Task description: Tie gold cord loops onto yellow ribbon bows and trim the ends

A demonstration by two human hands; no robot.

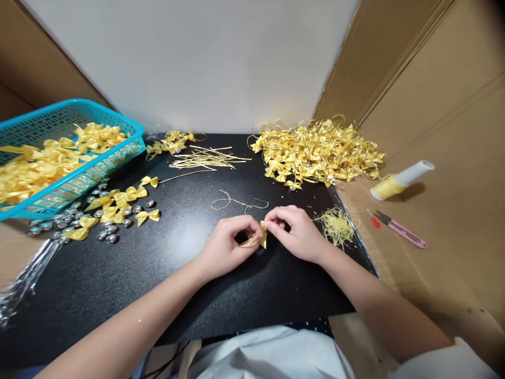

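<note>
The black tabletop (169, 252) spreads before me, a blue basket (67, 196) of yellow bows at its left and a heap of finished-looking bows (321, 152) at the far right. My left hand (229, 245) and right hand (294, 231) nearly meet over the near middle. A tangle of thread (337, 227) lies beyond my right wrist. Between my hands is one small bow (263, 241): my left fingers pinch it; my right fingers close narrowly at its edge, on ribbon or thread, I cannot tell.
</note>
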